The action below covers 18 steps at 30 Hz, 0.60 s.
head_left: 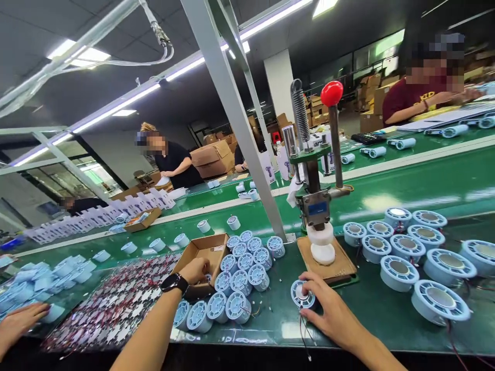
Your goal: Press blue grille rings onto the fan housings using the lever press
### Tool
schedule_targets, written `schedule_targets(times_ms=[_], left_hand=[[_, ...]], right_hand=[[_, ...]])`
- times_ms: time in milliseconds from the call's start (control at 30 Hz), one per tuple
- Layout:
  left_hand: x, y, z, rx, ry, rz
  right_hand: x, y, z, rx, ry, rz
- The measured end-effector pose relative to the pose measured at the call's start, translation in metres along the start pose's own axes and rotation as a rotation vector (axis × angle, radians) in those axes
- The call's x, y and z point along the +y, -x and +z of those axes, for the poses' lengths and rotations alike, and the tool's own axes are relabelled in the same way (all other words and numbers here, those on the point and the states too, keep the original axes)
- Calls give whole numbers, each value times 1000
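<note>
My left hand (196, 270), with a black watch (174, 283) on its wrist, reaches into an open cardboard box (184, 262). Its fingers are curled together over the small parts at the bottom, and what they pinch is hidden. In my right hand (324, 300), thumb and fingers grip a light blue round plastic housing (297, 291) with a disc in its middle. That housing rests on the green bench, its thin wires hanging toward the front edge. Just behind it stands a hand press (317, 206) with a red knob and white round pressing blocks.
Blue housings (238, 305) crowd beside the box; others with metal discs (441, 297) stand at right. Wired boards (127, 304) cover the left bench, where a co-worker's hand (23, 320) touches blue parts. A metal post (240, 118) rises behind. People work across the green conveyor (386, 198).
</note>
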<state>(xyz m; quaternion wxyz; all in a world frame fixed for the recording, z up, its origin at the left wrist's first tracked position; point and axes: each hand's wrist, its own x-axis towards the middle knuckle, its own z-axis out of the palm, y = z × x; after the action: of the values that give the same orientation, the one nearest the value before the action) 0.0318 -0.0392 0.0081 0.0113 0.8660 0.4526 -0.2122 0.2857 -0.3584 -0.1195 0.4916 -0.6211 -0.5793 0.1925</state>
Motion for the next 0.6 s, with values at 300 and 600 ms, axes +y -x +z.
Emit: schedule_targets(times_ms=[300,600], left_hand=[[1,0,-34,484,104,33],[198,74,71,709,445,709]], right_hand=[[-7,6,-16,32,28,-21],[29,58,-61,89,155,100]])
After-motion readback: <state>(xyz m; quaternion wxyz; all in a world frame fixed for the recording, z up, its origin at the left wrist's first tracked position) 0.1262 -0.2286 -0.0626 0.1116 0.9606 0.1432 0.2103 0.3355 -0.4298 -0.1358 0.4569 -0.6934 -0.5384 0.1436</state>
